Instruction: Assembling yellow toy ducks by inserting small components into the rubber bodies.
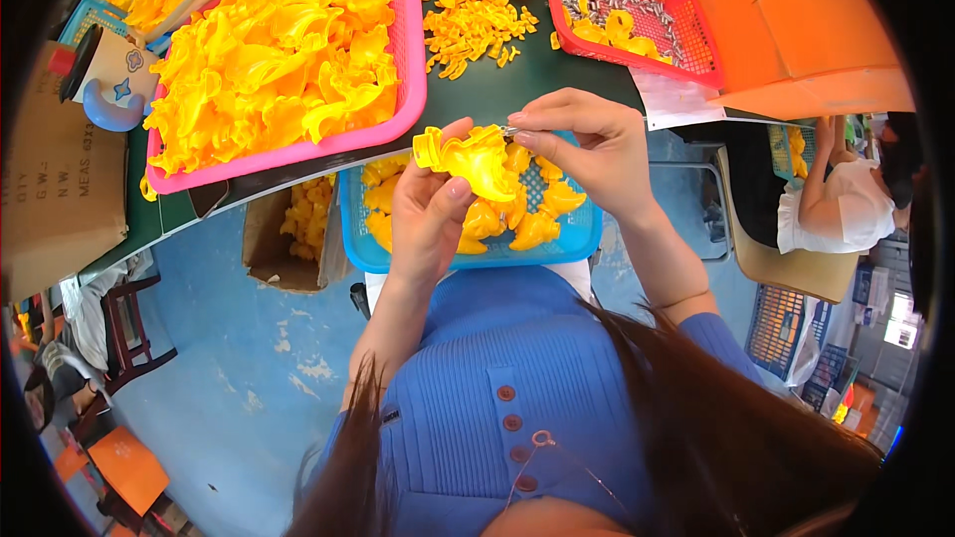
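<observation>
My left hand [430,207] grips a curved yellow plastic part [468,157] over a blue basket [373,251] that holds more yellow parts on my lap. My right hand [587,144] pinches a small metal pin [508,129] at the top of that yellow part, thumb and forefinger together. A pink basket [410,60] heaped with yellow parts sits on the dark green table [497,89] to the left. A red basket [637,50] holding small metal pins and a few yellow pieces stands at the right.
Loose small yellow pieces [476,25] lie between the baskets. A cardboard box [267,239] of yellow parts stands under the table. A white mug [109,75] sits at the left, an orange box [796,30] at the right. Another person [846,194] sits at the far right.
</observation>
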`<state>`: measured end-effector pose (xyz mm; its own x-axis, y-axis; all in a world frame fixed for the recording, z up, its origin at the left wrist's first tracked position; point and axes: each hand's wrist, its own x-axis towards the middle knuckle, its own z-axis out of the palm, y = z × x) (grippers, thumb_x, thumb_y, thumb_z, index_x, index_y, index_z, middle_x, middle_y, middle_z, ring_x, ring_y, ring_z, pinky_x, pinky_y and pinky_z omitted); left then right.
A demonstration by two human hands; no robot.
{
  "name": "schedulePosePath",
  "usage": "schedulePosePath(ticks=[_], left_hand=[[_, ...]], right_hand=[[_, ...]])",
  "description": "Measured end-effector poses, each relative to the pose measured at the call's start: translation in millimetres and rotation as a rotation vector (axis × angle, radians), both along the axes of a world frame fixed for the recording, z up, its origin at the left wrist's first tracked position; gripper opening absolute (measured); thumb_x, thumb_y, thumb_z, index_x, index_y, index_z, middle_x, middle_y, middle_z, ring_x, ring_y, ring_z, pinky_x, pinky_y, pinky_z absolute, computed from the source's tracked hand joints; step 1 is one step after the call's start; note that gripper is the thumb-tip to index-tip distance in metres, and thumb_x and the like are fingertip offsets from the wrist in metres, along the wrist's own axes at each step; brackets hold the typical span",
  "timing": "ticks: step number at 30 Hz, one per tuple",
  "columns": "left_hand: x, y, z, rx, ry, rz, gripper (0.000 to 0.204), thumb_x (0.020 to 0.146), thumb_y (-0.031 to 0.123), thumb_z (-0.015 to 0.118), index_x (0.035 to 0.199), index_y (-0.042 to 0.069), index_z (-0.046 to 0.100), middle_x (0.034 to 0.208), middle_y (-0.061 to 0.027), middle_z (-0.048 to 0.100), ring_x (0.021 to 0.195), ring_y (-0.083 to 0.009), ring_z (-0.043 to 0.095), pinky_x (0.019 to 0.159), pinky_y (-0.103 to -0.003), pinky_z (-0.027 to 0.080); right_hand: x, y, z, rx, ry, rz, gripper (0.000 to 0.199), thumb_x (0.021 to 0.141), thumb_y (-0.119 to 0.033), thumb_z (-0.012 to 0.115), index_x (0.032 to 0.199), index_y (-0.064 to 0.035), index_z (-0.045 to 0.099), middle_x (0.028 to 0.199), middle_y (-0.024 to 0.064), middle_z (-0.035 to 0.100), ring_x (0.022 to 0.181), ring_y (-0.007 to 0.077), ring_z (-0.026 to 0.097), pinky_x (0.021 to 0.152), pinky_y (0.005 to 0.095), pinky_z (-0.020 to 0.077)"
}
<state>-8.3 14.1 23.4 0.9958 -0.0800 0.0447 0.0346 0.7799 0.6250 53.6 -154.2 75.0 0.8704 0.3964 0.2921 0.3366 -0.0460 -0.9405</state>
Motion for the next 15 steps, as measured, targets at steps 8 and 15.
schedulePosePath(ticks=[8,15], left_hand=[[-4.2,-0.4,-4.2,0.06,-0.023,-0.024,0.056,0.086,0.014,0.057,0.131,-0.005,0.032,0.128,-0.0157,0.044,0.117,-0.0233,0.048,0.098,-0.036,0.041],[-6.1,-4.9,-1.3,0.016,0.006,0.003,0.054,0.083,0.008,0.06,0.13,-0.003,0.037,0.121,-0.0127,0.05,0.111,-0.0204,0.051,0.095,-0.033,0.041]], right_hand=[[-7.4,-2.8,3.9,0.034,0.164,0.0,0.015,0.079,0.004,0.062,0.093,0.0042,0.065,0.086,0.01,0.063,0.077,0.0126,0.06,0.071,0.024,0.0496],[-5.9,-6.4,1.6,0.124,0.356,0.058,0.011,0.084,-0.003,0.059,0.091,0.0044,0.063,0.076,0.0072,0.063,0.068,0.0108,0.059,0.065,0.0229,0.0494]])
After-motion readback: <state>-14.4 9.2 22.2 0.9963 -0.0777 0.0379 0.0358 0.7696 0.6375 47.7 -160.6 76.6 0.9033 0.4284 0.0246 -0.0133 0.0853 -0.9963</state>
